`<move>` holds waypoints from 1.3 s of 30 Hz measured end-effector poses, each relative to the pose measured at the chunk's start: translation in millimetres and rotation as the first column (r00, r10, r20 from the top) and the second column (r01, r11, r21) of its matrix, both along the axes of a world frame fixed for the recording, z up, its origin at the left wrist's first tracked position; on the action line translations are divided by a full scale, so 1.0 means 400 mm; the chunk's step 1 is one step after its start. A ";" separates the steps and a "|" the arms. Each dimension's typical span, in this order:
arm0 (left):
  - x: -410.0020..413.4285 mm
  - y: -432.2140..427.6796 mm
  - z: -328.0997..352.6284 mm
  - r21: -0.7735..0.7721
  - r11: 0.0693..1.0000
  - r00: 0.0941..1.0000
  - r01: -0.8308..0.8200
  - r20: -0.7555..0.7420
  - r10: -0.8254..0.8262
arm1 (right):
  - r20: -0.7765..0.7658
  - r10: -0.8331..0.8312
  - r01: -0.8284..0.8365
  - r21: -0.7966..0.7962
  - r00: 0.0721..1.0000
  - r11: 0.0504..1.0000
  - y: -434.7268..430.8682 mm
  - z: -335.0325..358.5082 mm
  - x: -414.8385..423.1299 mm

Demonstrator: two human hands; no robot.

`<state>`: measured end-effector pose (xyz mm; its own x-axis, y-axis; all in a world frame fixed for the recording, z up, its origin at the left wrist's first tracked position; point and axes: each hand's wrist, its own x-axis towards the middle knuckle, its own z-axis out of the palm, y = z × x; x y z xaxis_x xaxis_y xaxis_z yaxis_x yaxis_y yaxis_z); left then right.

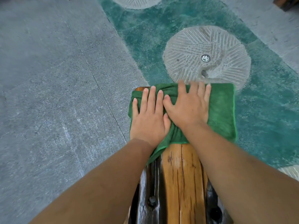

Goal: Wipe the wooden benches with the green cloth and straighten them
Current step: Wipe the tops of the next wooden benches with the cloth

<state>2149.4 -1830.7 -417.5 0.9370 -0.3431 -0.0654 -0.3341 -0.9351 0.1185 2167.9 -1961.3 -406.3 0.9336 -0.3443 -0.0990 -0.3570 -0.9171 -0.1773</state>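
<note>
Fingers [152, 98] press green cloth [221, 107] onto wooden bench [182, 175] over grey paving [48, 78].

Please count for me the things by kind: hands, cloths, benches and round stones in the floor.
2 hands: left hand, right hand
1 green cloth
1 wooden bench
3 round stones: one whole, two cut by the frame
Total: 7

No writing to read

No letters, numbers, labels or brand marks can be read on the green cloth [223, 110], the wooden worktop [182, 175] or the grey paving [48, 78]. The small metal disc [205, 58] set in the round grooved stone [226, 50] bears a marking too small and blurred to make out.
</note>
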 end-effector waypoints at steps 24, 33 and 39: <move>-0.506 0.154 0.017 -0.273 0.812 0.856 -0.516 -0.191 0.480 | 0.132 0.629 -0.642 0.168 0.767 0.748 0.281 0.015 -0.392; -0.986 0.345 0.019 -0.375 0.666 0.758 -0.644 -0.434 0.488 | 0.069 0.668 -0.667 0.184 0.741 0.722 0.475 0.026 -0.863; -1.275 0.528 0.056 -0.095 0.858 0.757 -0.506 -0.526 0.388 | -0.324 0.798 -0.824 0.089 0.508 0.560 0.588 0.118 -1.141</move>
